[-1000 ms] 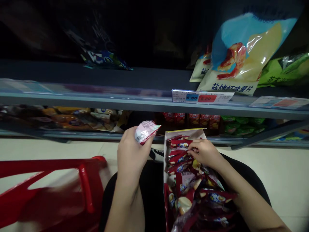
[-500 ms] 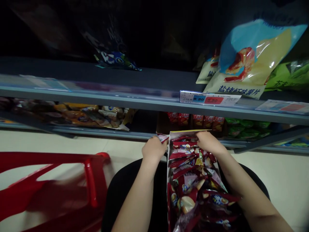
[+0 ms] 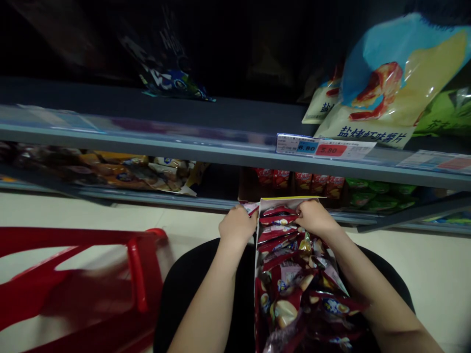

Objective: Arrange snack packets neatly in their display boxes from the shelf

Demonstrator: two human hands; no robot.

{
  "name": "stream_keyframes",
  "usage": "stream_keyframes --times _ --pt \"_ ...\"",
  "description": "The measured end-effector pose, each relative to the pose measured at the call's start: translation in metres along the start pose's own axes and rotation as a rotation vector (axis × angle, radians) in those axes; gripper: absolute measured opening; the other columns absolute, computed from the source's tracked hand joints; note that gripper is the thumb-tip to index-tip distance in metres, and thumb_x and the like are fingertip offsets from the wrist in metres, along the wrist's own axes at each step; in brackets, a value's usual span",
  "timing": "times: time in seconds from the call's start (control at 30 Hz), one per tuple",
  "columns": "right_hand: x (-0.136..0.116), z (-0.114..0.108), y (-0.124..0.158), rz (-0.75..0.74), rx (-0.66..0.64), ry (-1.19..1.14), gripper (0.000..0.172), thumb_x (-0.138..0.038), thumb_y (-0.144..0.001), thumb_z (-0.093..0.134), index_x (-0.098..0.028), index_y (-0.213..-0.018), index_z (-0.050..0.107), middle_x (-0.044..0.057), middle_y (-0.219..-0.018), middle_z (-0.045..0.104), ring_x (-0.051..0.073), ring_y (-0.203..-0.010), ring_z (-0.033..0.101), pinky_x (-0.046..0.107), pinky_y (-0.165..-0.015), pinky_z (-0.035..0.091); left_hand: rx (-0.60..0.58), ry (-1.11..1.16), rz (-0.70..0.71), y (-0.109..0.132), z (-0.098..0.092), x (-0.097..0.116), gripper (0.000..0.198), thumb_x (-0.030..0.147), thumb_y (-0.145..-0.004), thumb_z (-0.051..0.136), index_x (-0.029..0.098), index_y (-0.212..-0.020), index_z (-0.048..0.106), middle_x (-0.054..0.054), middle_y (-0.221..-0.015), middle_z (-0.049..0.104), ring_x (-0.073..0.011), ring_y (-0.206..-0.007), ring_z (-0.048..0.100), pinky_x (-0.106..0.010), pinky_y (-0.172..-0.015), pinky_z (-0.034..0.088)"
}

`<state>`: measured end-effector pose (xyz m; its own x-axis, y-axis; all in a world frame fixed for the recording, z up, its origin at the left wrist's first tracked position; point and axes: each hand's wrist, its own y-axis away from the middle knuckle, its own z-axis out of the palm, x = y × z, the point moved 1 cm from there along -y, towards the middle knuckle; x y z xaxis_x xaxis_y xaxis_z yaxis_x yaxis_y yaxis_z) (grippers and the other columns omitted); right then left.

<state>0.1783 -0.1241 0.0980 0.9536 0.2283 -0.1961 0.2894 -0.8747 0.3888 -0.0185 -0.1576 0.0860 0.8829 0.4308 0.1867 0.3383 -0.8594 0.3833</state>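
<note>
An open box (image 3: 256,274) full of dark red snack packets (image 3: 285,314) rests on my lap between my arms. Beside its far left corner, my left hand (image 3: 237,224) is closed around a small packet (image 3: 251,208), whose pale and red end sticks out past the fingers. My right hand (image 3: 312,215) reaches over the far right corner into the box. Its fingers are bent and closed at the edge of a red packet (image 3: 278,220) in the far row; the fingertips are partly hidden.
A shelf unit stands in front, its lower shelf (image 3: 217,202) holding red packets (image 3: 303,182), green packets (image 3: 380,193) and yellow-brown packets (image 3: 125,171). Chip bags (image 3: 390,88) stand on the shelf above, behind a price label (image 3: 326,147). At left is a red plastic frame (image 3: 138,274).
My right hand has shifted slightly left inside the box, its fingers now at a packet's edge. My left hand has barely moved. The view has tilted down a little.
</note>
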Motion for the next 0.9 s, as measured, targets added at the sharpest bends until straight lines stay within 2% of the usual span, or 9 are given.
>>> stream_keyframes --times 0.07,0.13,0.27,0.33,0.5,0.6,0.67,0.77,0.9 --pt "-0.002 -0.007 0.018 0.072 0.068 0.056 0.019 -0.028 -0.082 0.063 -0.013 -0.087 0.074 0.019 -0.092 0.072 0.031 -0.087 0.068 0.035 -0.07 0.047 0.001 0.0 -0.001 0.0 0.0 0.0 0.057 0.052 -0.091 0.039 0.005 -0.116 0.06 -0.027 -0.113 0.066 -0.0364 -0.108 0.064 -0.043 -0.086 0.05" --pt "-0.006 -0.013 0.033 -0.002 0.142 0.084 0.022 -0.033 -0.088 0.059 -0.018 -0.089 0.074 0.015 -0.09 0.073 0.029 -0.086 0.068 0.035 -0.071 0.046 -0.001 0.001 0.002 0.001 0.0 0.0 0.058 0.053 -0.091 0.039 0.005 -0.115 0.06 -0.027 -0.113 0.066 -0.0362 -0.108 0.064 -0.042 -0.086 0.05" --pt "-0.018 -0.009 0.039 -0.516 0.128 -0.049 0.024 -0.037 -0.091 0.059 -0.024 -0.107 0.072 0.007 -0.105 0.073 0.024 -0.1 0.066 0.032 -0.082 0.046 -0.001 0.002 0.006 0.0 0.0 0.0 0.059 0.053 -0.091 0.039 0.005 -0.115 0.06 -0.028 -0.113 0.066 -0.0369 -0.11 0.063 -0.043 -0.088 0.05" --pt "-0.023 0.0 0.033 -0.645 0.057 -0.116 0.036 -0.044 -0.087 0.064 -0.023 -0.115 0.069 0.007 -0.112 0.072 0.024 -0.104 0.066 0.032 -0.085 0.046 0.001 0.002 0.004 0.0 0.001 -0.001 0.059 0.053 -0.091 0.039 0.004 -0.117 0.059 -0.027 -0.114 0.066 -0.037 -0.11 0.063 -0.043 -0.088 0.05" --pt "-0.028 0.012 0.029 -0.673 -0.027 -0.103 0.067 -0.064 -0.069 0.071 -0.021 -0.12 0.067 0.011 -0.11 0.072 0.03 -0.1 0.067 0.037 -0.083 0.047 0.001 0.001 0.003 -0.001 0.002 -0.003 0.057 0.051 -0.091 0.039 0.005 -0.115 0.06 -0.027 -0.114 0.066 -0.0377 -0.109 0.063 -0.044 -0.087 0.05" --pt "-0.032 0.012 0.03 -0.644 -0.02 -0.056 0.053 -0.053 -0.076 0.071 -0.023 -0.12 0.067 0.009 -0.113 0.071 0.027 -0.103 0.066 0.035 -0.086 0.046 -0.003 0.004 0.01 -0.002 0.001 -0.004 0.056 0.051 -0.09 0.039 0.005 -0.114 0.061 -0.027 -0.115 0.065 -0.0383 -0.109 0.063 -0.044 -0.087 0.049" --pt "-0.033 0.012 0.026 -0.522 0.011 -0.006 0.037 -0.042 -0.086 0.062 -0.023 -0.118 0.068 0.009 -0.112 0.072 0.025 -0.104 0.066 0.033 -0.086 0.046 -0.009 0.009 0.013 -0.001 0.001 -0.004 0.056 0.051 -0.09 0.039 0.006 -0.115 0.06 -0.027 -0.115 0.065 -0.0386 -0.109 0.063 -0.045 -0.088 0.049" --pt "-0.032 0.012 0.021 -0.366 0.074 0.044 0.033 -0.037 -0.091 0.056 -0.022 -0.117 0.068 0.01 -0.109 0.073 0.027 -0.103 0.066 0.033 -0.082 0.047 -0.022 0.015 0.008 0.0 0.0 -0.003 0.056 0.051 -0.09 0.038 0.005 -0.115 0.06 -0.027 -0.114 0.066 -0.0387 -0.109 0.063 -0.045 -0.088 0.049" --pt "-0.023 -0.002 0.037 -0.483 0.213 -0.089 0.036 -0.039 -0.086 0.066 -0.022 -0.118 0.067 0.007 -0.112 0.072 0.024 -0.105 0.064 0.031 -0.084 0.046 -0.036 0.017 -0.004 -0.001 -0.001 -0.004 0.056 0.051 -0.09 0.039 0.006 -0.115 0.06 -0.027 -0.113 0.066 -0.0387 -0.11 0.063 -0.044 -0.087 0.05"
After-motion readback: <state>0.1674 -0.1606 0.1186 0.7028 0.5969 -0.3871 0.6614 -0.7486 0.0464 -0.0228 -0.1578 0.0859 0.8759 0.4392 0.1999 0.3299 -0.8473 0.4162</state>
